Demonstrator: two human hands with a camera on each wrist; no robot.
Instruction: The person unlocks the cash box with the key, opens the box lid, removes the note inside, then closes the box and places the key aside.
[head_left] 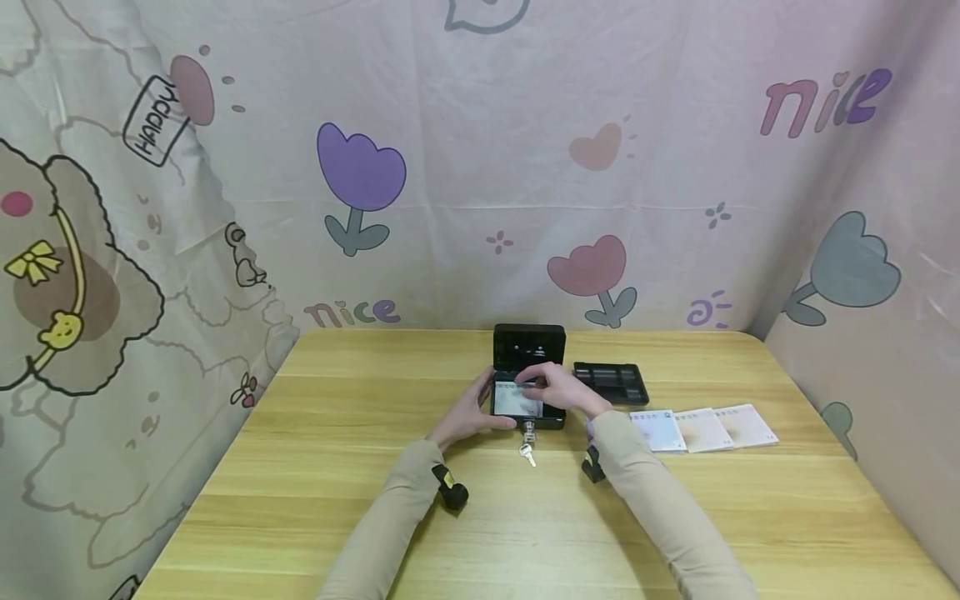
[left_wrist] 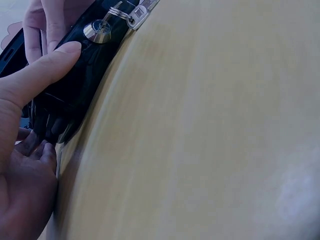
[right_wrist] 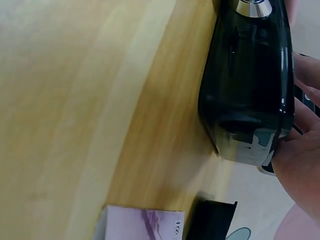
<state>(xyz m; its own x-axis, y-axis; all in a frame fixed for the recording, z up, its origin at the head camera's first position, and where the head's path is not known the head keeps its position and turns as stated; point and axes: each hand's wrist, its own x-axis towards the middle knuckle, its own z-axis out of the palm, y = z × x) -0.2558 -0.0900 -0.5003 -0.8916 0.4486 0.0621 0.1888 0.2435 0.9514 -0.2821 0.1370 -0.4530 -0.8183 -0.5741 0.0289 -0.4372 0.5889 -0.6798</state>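
A small black cash box (head_left: 553,422) stands on the table with its lid (head_left: 529,340) raised at the back. Inside it lies a pale stack of banknotes (head_left: 513,403). My left hand (head_left: 463,417) holds the box by its left side, the thumb on the front edge. My right hand (head_left: 562,388) reaches over the box from the right, extended fingers touching the notes; its fingertips are partly hidden by the box wall in the right wrist view. Keys (head_left: 528,454) on a ring hang from the lock (left_wrist: 97,31) at the front.
A black compartment tray (head_left: 642,392) lies just right of the box. Several stacks of banknotes (head_left: 703,430) overlap in a row farther right, one partly behind the right sleeve. A printed cloth (head_left: 465,267) hangs behind the wooden table (head_left: 330,417).
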